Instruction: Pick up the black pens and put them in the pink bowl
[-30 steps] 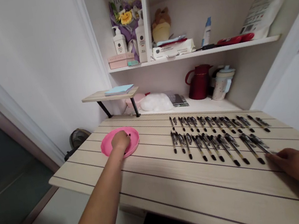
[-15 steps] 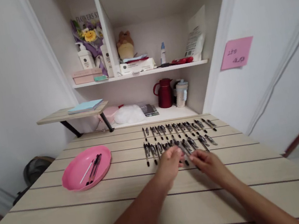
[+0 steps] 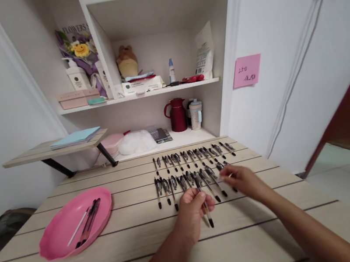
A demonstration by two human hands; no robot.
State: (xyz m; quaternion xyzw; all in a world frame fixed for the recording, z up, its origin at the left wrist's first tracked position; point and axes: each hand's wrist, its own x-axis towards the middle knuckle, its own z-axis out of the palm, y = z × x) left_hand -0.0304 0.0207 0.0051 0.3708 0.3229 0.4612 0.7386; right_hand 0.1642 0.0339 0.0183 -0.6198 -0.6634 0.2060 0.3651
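My left hand (image 3: 193,212) is closed around a black-tipped pen (image 3: 206,210), which points toward me over the front row. With its fingers pinched together, my right hand (image 3: 244,182) hovers by the right end of that row. What sits between those fingertips, if anything, is too small to make out. Several pens with dark caps (image 3: 174,197) lie side by side in the front row, partly hidden by both hands. Behind it runs a back row of pens (image 3: 192,158). Small dark clear-looking pieces (image 3: 165,185) lie beside many of the pens.
A pink tray (image 3: 49,239) at left holds several pens and a white stick. Beyond it, a small raised shelf (image 3: 26,155) carries blue paper (image 3: 74,138). At the back stand a red jug (image 3: 178,117) and a pale cup (image 3: 196,115). A wall borders the table's right side.
My right hand has parted from my left and moved right along the front row. My left hand keeps a pen, now tilted toward me. The view has turned to the right.
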